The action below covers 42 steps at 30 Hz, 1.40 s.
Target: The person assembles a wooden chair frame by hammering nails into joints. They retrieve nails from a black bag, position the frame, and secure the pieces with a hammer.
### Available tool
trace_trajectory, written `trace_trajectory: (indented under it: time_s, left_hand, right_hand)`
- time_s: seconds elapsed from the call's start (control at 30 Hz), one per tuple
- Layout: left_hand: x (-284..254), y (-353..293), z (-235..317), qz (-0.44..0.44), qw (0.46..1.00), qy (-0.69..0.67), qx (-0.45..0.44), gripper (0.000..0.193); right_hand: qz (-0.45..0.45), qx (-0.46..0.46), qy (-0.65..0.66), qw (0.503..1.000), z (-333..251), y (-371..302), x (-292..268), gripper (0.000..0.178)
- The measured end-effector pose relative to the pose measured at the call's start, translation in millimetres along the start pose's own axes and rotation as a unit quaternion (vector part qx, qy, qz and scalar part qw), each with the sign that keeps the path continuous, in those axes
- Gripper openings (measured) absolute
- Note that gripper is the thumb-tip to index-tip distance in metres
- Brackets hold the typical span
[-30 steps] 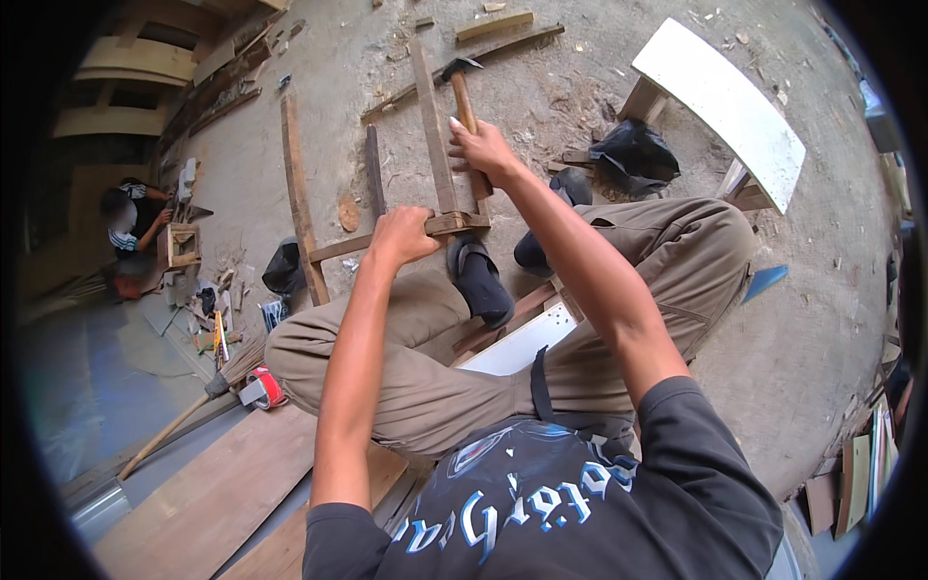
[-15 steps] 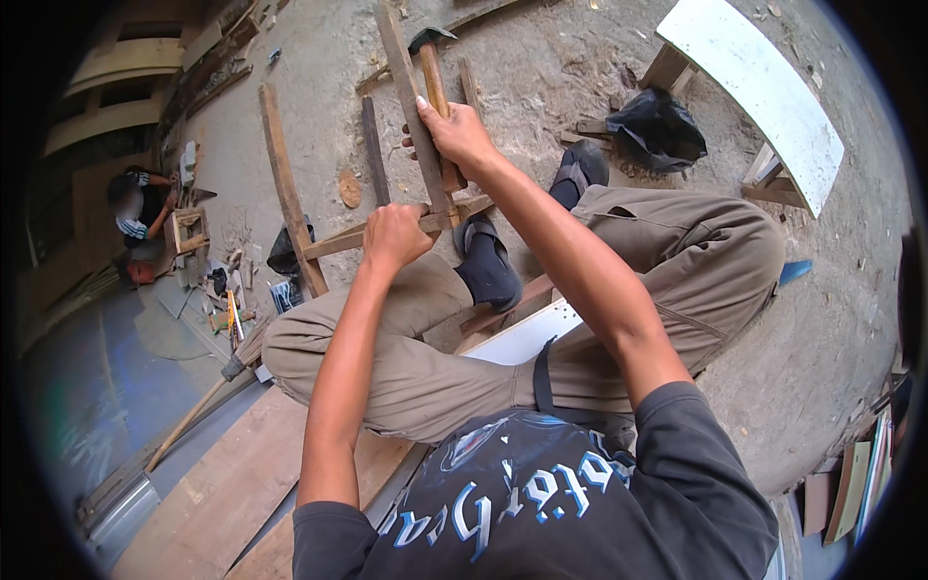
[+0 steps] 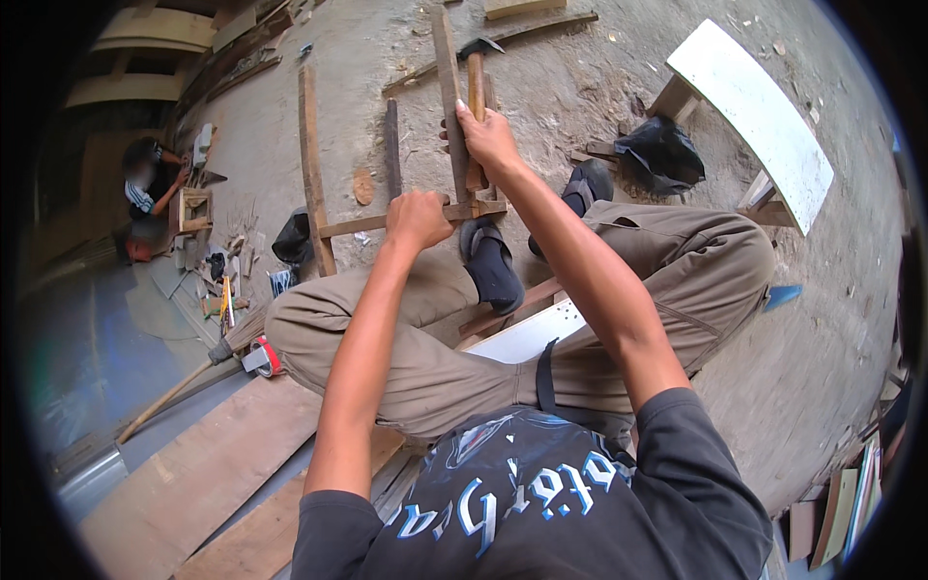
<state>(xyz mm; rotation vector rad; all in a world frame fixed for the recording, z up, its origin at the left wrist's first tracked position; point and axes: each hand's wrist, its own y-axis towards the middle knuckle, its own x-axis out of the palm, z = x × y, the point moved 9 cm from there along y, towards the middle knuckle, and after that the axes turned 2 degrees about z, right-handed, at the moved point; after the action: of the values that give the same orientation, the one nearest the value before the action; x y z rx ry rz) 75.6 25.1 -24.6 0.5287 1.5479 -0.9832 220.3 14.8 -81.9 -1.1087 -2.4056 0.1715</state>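
A wooden frame lies ahead of me: a left rail (image 3: 309, 159), a right rail (image 3: 449, 87) and a crossbar (image 3: 362, 223) joining them near their lower ends. My left hand (image 3: 418, 218) is closed around the crossbar, close to the right joint. My right hand (image 3: 489, 138) wraps the right rail, with its fingertips showing on the rail's left side. Under that same hand runs the wooden handle of a hammer (image 3: 477, 82), its dark head pointing away from me. The handle's lower end comes out below my palm, beside the rail.
At right stands a white-topped low bench (image 3: 759, 116), with a black plastic bag (image 3: 662, 155) beside it. A dark wood strip (image 3: 392, 150) lies between the rails. Another person (image 3: 150, 184) works at far left. A broom (image 3: 232, 343) and planks (image 3: 208, 459) lie left of me.
My whole view has turned slightly, so the frame and hammer sit farther right and more upright in the picture. Both hands keep their grips.
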Motion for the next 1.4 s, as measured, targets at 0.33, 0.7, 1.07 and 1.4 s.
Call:
trace_trajectory:
  time_s: [0.33, 0.7, 1.07, 1.4]
  left_hand:
    - [-11, 3, 3, 0.04, 0.994, -0.085, 0.054, 0.032]
    - [-25, -16, 3, 0.111, 0.961, -0.207, 0.147, 0.043]
    - [-24, -21, -9, 0.109, 0.944, -0.269, 0.157, 0.042]
    - [-25, 16, -25, 0.114, 0.901, -0.415, -0.055, 0.069]
  right_hand:
    - [-0.059, 0.068, -0.016, 0.996, 19, -7, -19, 0.032]
    - [-0.13, 0.105, 0.022, 0.986, 31, -30, -34, 0.036]
    - [-0.065, 0.082, -0.18, 0.978, 42, -28, -89, 0.032]
    - [0.127, 0.112, -0.517, 0.839, 81, -9, -229, 0.055]
